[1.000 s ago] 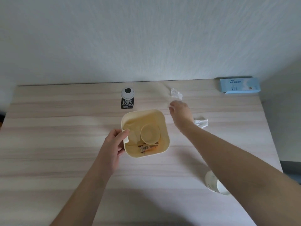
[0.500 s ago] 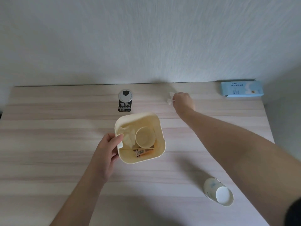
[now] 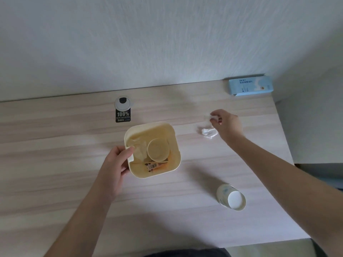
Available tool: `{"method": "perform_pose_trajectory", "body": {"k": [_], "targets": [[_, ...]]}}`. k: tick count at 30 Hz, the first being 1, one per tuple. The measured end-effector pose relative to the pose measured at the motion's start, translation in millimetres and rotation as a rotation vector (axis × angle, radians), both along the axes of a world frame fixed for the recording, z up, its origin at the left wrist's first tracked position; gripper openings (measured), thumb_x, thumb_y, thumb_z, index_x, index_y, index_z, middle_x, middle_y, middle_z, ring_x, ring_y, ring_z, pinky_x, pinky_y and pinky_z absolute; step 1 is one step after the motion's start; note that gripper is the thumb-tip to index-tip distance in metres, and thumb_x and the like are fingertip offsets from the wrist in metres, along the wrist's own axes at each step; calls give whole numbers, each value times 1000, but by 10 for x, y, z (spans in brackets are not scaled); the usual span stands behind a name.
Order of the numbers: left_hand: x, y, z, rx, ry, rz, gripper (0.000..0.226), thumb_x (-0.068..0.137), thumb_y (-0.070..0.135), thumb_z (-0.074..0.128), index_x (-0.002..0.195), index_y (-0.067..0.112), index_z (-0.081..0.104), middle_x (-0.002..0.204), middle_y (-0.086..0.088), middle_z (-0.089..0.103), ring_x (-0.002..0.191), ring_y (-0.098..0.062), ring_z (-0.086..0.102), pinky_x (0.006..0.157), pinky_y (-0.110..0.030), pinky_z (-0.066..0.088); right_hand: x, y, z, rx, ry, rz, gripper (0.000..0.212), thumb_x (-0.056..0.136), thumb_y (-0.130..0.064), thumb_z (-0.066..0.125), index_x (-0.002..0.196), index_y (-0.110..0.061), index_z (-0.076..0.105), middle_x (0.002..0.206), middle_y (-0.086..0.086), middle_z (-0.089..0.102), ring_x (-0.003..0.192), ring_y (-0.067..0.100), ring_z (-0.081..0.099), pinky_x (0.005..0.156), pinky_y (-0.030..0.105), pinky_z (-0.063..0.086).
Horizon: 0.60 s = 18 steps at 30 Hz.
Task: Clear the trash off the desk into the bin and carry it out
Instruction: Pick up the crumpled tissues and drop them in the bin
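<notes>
Two crumpled tissues are showing on the desk (image 3: 55, 182) to the right of the bin (image 3: 172, 164): one, the pinched tissue (image 3: 213, 117), is sitting between the fingertips of the right hand (image 3: 227, 125), and the other, the loose tissue (image 3: 208, 132), is lying on the wood just beside that hand, on its near side. The bin is standing upright mid-desk, and the left hand (image 3: 116, 167) is curling round its left rim, thumb hooked inside, steadying it. Inside it a round lid, a thin film and a barcoded wrapper are lying. A paper cup (image 3: 231, 197) is lying on its side near the front right, well apart from the bin. A blue box (image 3: 250, 86) is sitting against the wall at the far right corner, and a cable grommet (image 3: 122, 103) with a black sticker is sitting behind the bin.

The risks, as I am judging them: the pinch is looking light and blurred, so the tissue may be slipping out on the way over the rim and landing short. Reaching for the second tissue with the same hand could be loosening the first. The forearm, sweeping back, could be nudging the cup and rolling it off the front edge.
</notes>
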<state>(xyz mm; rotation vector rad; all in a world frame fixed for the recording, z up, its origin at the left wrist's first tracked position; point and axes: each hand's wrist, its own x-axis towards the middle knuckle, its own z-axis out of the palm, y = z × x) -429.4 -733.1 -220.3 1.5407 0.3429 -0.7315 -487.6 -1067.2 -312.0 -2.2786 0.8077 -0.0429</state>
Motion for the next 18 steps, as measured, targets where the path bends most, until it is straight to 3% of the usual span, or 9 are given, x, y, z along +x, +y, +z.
{"method": "perform_pose_trajectory", "body": {"k": [4,8,10,14,18], "targets": [[-61,-93,-20,-21,7,-42,23,75,26,63,78,13,45,44,10,40,39,-4,36,41,-18,32,-295,44,-163,-62,-13,90,12,81,-17,72,91,-10,71,105,8,64,97,26,58,79,29,44],[-154,-128,-23,-30,-2,-50,24,72,27,62,78,12,44,45,10,41,39,-4,37,40,-17,34,-407,120,-341,-137,146,194,12,82,-21,70,93,-16,72,129,5,52,121,29,42,94,36,35],[-200,-121,-11,-26,-15,-59,23,74,27,62,81,11,46,45,10,42,39,-4,39,41,-17,34,-397,146,-354,-140,215,199,15,83,-20,66,98,-16,70,125,6,54,118,30,45,93,36,34],[-291,-101,16,-26,-26,-52,20,81,23,62,82,11,45,45,10,41,40,-4,39,41,-16,36,-368,202,-264,-97,228,184,18,86,-13,58,102,-14,67,105,11,61,97,34,58,75,32,39],[-383,-73,25,-33,-25,-50,20,85,20,62,80,12,44,46,9,39,41,-5,38,41,-17,36,-434,266,-18,-10,100,95,23,84,-17,65,104,-15,56,91,6,65,84,29,62,67,30,43]]}}
